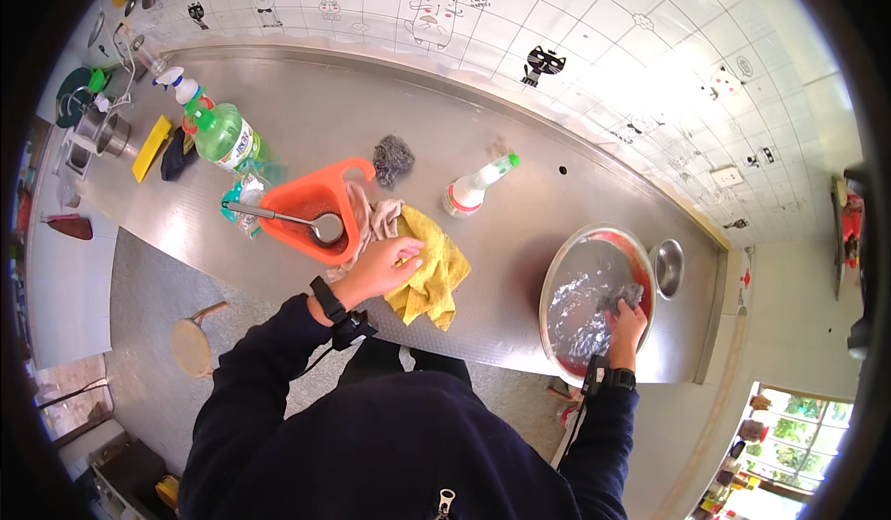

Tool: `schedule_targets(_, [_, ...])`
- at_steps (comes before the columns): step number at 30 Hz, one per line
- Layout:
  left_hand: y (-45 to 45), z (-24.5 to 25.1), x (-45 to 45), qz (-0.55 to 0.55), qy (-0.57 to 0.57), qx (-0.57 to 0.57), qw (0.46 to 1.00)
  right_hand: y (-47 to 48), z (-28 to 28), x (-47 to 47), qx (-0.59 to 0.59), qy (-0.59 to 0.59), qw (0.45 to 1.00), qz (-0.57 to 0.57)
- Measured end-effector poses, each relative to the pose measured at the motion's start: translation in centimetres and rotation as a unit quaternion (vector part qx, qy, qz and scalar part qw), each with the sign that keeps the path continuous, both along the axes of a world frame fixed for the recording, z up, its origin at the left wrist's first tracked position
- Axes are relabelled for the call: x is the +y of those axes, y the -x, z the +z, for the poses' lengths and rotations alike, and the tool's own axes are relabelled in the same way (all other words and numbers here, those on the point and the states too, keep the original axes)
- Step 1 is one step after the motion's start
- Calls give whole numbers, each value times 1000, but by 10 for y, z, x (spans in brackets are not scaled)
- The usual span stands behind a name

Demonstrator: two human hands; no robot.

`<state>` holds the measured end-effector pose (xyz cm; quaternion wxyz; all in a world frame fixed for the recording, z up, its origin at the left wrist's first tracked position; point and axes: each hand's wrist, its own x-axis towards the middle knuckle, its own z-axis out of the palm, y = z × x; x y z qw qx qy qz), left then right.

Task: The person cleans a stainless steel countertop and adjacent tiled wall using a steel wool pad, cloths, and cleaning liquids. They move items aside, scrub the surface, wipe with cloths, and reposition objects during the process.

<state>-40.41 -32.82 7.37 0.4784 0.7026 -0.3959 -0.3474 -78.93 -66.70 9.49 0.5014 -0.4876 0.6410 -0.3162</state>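
My right hand [627, 328] reaches into a wide metal basin [547, 290] and grips a grey steel wool scrubber [625, 296] near the basin's right wall. Cloudy, foamy water [574, 314] lies in the basin. Over a crumpled yellow cloth [435, 269], my left hand [383, 264] is loosely curled, with a gap by the thumb and nothing visible in it. Beside that wrist is a pinkish rag [372, 217]. An orange triangular basket [306, 179] adjoins the rag; a metal ladle [326, 227] rests in it, its handle across the rim.
Another steel wool scrubber [393, 160] and a green-capped bottle [480, 182] stand farther back on the steel counter [313, 109]. A small metal bowl [669, 269] sits right of the basin. Leftward are a green detergent bottle [226, 137], a spray bottle [182, 87] and a yellow scraper-like tool [151, 149].
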Motion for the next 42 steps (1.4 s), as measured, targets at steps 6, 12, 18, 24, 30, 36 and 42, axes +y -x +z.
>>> schedule_targets(6, [-2,-19,-3,87,-38,-74,993,-128,22,-79,-215,-60,973,66])
schedule_targets(12, [-1,-31,-43,4,-168,-300,939,-236,-21,-213,-207,-49,977,-31])
schedule_targets(18, [-14,-50,-82,-49,-304,-349,885,-326,-84,-269,-12,16,993,118])
schedule_targets(24, [-16,-64,-87,-84,-313,-354,877,-453,-113,-189,141,142,922,332])
schedule_targets(30, [-15,-61,-88,-14,-313,-278,908,-387,-99,-239,274,145,897,315])
schedule_targets(36, [-15,-62,-88,9,-298,-257,919,-289,-117,-302,273,219,919,181])
schedule_targets(42, [-15,-62,-84,9,-295,-228,928,-390,-98,-217,344,390,774,361])
